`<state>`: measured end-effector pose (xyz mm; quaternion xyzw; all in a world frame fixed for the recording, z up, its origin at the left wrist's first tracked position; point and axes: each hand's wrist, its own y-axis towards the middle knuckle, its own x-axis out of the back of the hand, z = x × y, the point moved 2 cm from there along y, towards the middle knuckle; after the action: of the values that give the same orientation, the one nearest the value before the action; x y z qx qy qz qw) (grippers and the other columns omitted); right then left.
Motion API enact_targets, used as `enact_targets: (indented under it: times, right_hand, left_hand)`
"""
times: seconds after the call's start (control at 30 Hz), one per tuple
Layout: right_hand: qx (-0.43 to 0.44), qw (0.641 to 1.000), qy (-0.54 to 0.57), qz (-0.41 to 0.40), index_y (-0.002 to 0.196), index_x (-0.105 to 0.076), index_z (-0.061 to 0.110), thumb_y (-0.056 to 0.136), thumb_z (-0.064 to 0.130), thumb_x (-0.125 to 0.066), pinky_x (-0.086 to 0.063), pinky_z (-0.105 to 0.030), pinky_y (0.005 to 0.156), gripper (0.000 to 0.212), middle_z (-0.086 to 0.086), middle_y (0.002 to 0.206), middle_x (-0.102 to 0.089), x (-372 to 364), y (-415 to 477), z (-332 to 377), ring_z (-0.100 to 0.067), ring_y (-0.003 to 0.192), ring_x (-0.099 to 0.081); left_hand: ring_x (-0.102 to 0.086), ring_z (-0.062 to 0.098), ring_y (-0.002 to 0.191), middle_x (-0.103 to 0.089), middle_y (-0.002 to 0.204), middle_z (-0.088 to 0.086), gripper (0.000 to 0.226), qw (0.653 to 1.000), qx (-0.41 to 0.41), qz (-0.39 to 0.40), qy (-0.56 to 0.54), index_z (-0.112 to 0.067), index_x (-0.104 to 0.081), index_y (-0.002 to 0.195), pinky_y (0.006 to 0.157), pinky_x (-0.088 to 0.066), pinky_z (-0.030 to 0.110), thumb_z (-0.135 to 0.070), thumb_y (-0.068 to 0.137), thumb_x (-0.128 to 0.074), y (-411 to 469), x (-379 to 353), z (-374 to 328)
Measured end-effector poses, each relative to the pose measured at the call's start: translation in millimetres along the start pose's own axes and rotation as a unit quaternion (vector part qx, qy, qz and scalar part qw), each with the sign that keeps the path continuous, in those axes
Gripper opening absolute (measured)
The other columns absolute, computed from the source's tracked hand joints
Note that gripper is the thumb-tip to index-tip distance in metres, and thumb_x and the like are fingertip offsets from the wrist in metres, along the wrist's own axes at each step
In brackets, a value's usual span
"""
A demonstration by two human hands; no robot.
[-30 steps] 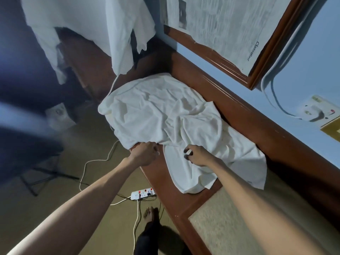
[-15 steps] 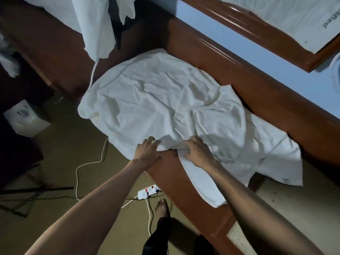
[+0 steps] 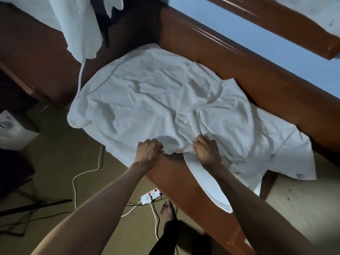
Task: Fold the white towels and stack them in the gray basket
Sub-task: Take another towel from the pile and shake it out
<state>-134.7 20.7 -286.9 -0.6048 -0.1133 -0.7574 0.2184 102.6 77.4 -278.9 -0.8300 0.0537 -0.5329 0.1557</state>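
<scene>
- White towel [image 3: 156, 100]: it lies spread and creased over the brown desk [image 3: 171, 173]. Its left edge droops over the desk's side and its near right flap hangs off the front. Laid out flat like this, it seems ready for a first fold.
- Far left: a pale box [image 3: 11, 129] sits on the floor, well apart from the work.
- Upper left: a second white cloth [image 3: 81, 24] hangs from a higher ledge, probably waiting its turn.
- Left hand [image 3: 149, 150]: it is at the towel's near edge, by the desk's rim. Its fingers [image 3: 158, 146] are clenched on a bunch of the cloth, apparently to anchor one end of the edge to be lifted.
- Below, on the floor: a white power strip [image 3: 150, 196] and its cable [image 3: 74, 184] run beside a bare foot [image 3: 167, 210], so a dropped hem could drag across them.
- Right hand [image 3: 207, 150]: it is near the left one, with a raised hump of cloth between them. Its fingers [image 3: 197, 146] are curled into the same edge, where the hanging flap begins. The paired grip suggests the edge is about to be pulled taut or carried over.
- Far right: the towel's tagged corner [image 3: 299, 175] lies loose past the desk's end.
- Gray basket: not in view, so stacking looks a long way off.
</scene>
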Motion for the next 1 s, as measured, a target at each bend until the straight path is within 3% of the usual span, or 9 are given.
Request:
enact_targets:
  times: [0.1,0.2,0.3,0.37,0.47,0.63,0.77,0.9,1.0]
  right_hand:
    - [-0.022,0.994,0.085,-0.063,0.085,-0.056,0.014,0.087,0.003,-0.053,-0.045,-0.043,0.063,0.011,0.0,0.087,-0.057,12.1,-4.7,-2.8,-0.03,0.079,-0.059]
    - [-0.093,0.968,0.208,-0.102,0.098,-0.05,0.004,0.098,0.001,-0.045,-0.04,-0.041,0.062,0.005,-0.01,0.083,-0.057,52.5,-3.3,2.9,-0.04,0.077,-0.057]
    - [-0.12,0.941,0.277,-0.153,0.105,-0.046,-0.002,0.106,0.015,-0.04,-0.037,-0.041,0.061,0.017,-0.01,0.077,-0.052,108.7,2.5,12.6,-0.044,0.071,-0.057]
    - [-0.129,0.922,0.315,-0.186,0.105,-0.045,0.0,0.107,0.018,-0.038,-0.036,-0.039,0.062,0.02,-0.011,0.08,-0.053,149.0,5.7,15.4,-0.039,0.072,-0.056]
    - [-0.17,0.886,0.379,-0.205,0.1,-0.042,0.007,0.108,0.016,-0.041,-0.031,-0.035,0.066,0.012,-0.007,0.083,-0.053,212.4,10.0,7.6,-0.025,0.075,-0.049]
    - [-0.168,0.858,0.415,-0.25,0.095,-0.049,0.011,0.105,0.014,-0.05,-0.035,-0.031,0.071,0.01,0.007,0.078,-0.05,321.6,-8.7,-22.6,0.002,0.069,-0.049]
    - [-0.166,0.826,0.439,-0.312,0.092,-0.057,0.01,0.096,0.025,-0.055,-0.037,-0.017,0.062,0.015,0.006,0.078,-0.055,411.1,-47.4,-42.9,-0.005,0.072,-0.051]
    - [-0.17,0.784,0.462,-0.379,0.073,-0.053,0.019,0.098,0.009,-0.054,-0.035,-0.021,0.061,0.027,0.002,0.074,-0.054,476.4,-102.9,-69.6,-0.012,0.069,-0.049]
    - [-0.182,0.75,0.469,-0.43,0.071,-0.055,0.024,0.088,0.02,-0.058,-0.039,-0.026,0.07,0.018,0.005,0.076,-0.057,513.4,-152.6,-92.4,-0.012,0.075,-0.052]
  left_hand:
    - [-0.064,0.032,0.087,-0.072,0.091,0.005,0.013,0.987,0.059,-0.031,-0.143,-0.017,-0.062,0.103,0.072,-0.041,0.038,-0.03,0.103,-0.057,-1.2,21.6,-5.5]
    - [-0.059,0.027,0.079,-0.068,0.084,0.004,0.012,0.97,0.064,-0.046,-0.228,-0.019,-0.059,0.102,0.072,-0.044,0.04,-0.029,0.104,-0.054,1.0,63.3,-21.5]
    - [-0.054,0.018,0.071,-0.063,0.078,-0.004,0.009,0.961,0.028,-0.063,-0.269,-0.021,-0.061,0.101,0.065,-0.041,0.032,-0.026,0.104,-0.055,10.9,118.5,-52.2]
    - [-0.05,0.014,0.066,-0.06,0.074,-0.006,0.008,0.958,0.0,-0.076,-0.275,-0.021,-0.062,0.097,0.057,-0.038,0.024,-0.023,0.103,-0.057,18.5,157.5,-77.0]
    - [-0.054,0.011,0.074,-0.063,0.085,-0.002,0.011,0.954,-0.068,-0.08,-0.281,-0.012,-0.067,0.096,0.059,-0.039,0.012,-0.016,0.102,-0.058,21.7,215.9,-122.1]
    - [-0.05,0.014,0.071,-0.054,0.073,-0.006,0.023,0.939,-0.16,-0.085,-0.292,-0.021,-0.056,0.076,0.06,-0.038,0.021,-0.021,0.098,-0.062,5.7,300.0,-209.7]
    - [-0.05,0.016,0.072,-0.056,0.078,0.002,0.017,0.923,-0.22,-0.081,-0.306,-0.004,-0.063,0.09,0.063,-0.04,0.028,-0.018,0.101,-0.06,-19.4,344.8,-284.1]
    - [-0.052,0.014,0.068,-0.059,0.077,0.002,0.02,0.9,-0.271,-0.071,-0.334,-0.008,-0.064,0.091,0.06,-0.041,0.027,-0.028,0.091,-0.062,-58.2,368.9,-363.7]
    - [-0.058,0.015,0.07,-0.062,0.079,0.004,0.024,0.885,-0.305,-0.042,-0.349,-0.006,-0.067,0.093,0.062,-0.044,0.028,-0.028,0.09,-0.06,-90.1,368.5,-420.5]
